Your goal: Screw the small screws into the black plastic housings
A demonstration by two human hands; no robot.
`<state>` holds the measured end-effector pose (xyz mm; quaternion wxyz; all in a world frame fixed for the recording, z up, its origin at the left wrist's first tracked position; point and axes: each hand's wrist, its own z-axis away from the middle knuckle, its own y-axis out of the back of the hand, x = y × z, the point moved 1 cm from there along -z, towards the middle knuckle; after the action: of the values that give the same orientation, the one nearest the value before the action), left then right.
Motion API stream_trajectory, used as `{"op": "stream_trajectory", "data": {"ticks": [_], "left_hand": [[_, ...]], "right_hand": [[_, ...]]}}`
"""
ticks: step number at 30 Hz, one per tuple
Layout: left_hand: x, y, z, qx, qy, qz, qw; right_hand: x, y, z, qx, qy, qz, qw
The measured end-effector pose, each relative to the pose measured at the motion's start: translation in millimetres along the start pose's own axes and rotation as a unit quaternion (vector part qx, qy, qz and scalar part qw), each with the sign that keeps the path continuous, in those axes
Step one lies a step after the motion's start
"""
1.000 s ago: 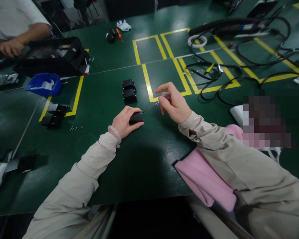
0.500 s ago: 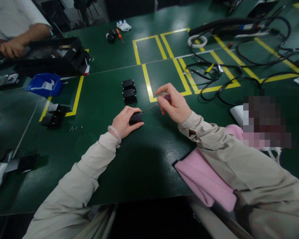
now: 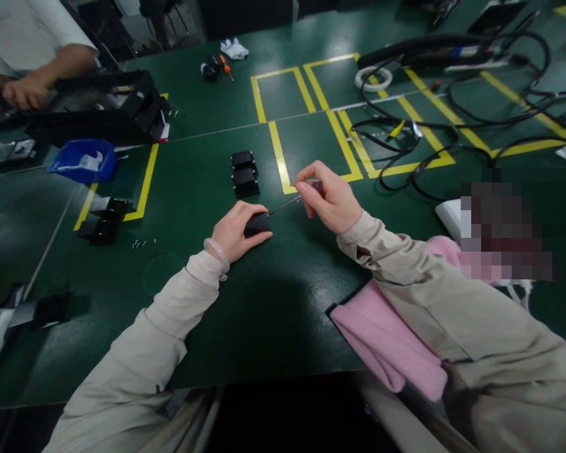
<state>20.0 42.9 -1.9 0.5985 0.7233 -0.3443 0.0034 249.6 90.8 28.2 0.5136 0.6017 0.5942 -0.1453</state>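
Note:
My left hand (image 3: 236, 231) grips a small black block (image 3: 256, 224) on the green table, thumb on the near side and fingers on the far side. In my right hand (image 3: 329, 198) is a screwdriver (image 3: 287, 205) with a dark handle, its thin shaft slanting down to the left. The tip meets the right end of the block, at a small bright spot. Just beyond my left hand stand two similar black blocks (image 3: 245, 181) with small shiny screws at their sides. Several loose screws (image 3: 144, 243) lie to the left.
More black parts (image 3: 101, 220) and a blue bin (image 3: 83, 161) sit at left, near a person's hand (image 3: 26, 93) over a black tray (image 3: 136, 104). Black cables (image 3: 419, 173) spread at back right. A pink cloth (image 3: 391, 340) lies by my right forearm.
The fingers of my right hand have shifted slightly around the screwdriver handle, the index finger a little lower. My left hand and the block have stayed in place.

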Motion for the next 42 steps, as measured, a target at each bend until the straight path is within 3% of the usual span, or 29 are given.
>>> {"op": "stream_trajectory", "data": {"ticks": [42], "left_hand": [[1.1, -0.1, 0.2, 0.007, -0.010, 0.001, 1.000]], "right_hand": [[-0.9, -1.2, 0.5, 0.004, 0.018, -0.003, 1.000]]}}
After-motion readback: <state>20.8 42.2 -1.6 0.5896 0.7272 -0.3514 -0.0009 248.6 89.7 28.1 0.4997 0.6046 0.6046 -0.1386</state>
